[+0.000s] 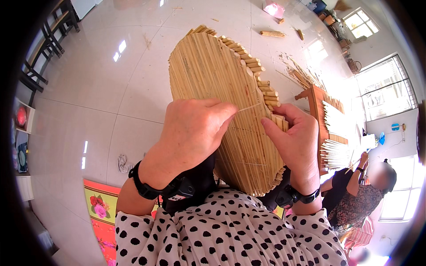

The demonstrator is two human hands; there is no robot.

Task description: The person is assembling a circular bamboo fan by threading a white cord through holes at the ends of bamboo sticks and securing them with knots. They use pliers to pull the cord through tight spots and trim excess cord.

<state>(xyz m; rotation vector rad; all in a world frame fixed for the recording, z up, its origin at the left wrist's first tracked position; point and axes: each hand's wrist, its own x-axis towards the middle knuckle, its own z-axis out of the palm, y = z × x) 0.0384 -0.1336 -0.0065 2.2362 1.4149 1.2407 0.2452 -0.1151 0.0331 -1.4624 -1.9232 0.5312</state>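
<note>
An oval mat of pale yellow plant stalks (pixel 208 71), laid side by side, rests tilted across my lap. Round stalk ends stick out in steps along its right edge. My left hand (pixel 195 126) is closed over the middle of the mat, its thumb and forefinger pinching a thin cord (pixel 248 107). That cord runs taut to the right edge. My right hand (pixel 295 135) grips this edge, thumb on top and fingers around the stalk ends; the fingers' undersides are hidden. Fine stitch lines cross the lower part of the mat.
To the right stands a reddish-brown wooden bench (pixel 316 119) carrying pale stalks. Loose stalks (pixel 304 73) and a small bundle (pixel 273 33) lie on the tiled floor. Another person (pixel 361 195) works at the right. A flowered mat (pixel 100 208) lies at lower left, near dark stools (pixel 55 31).
</note>
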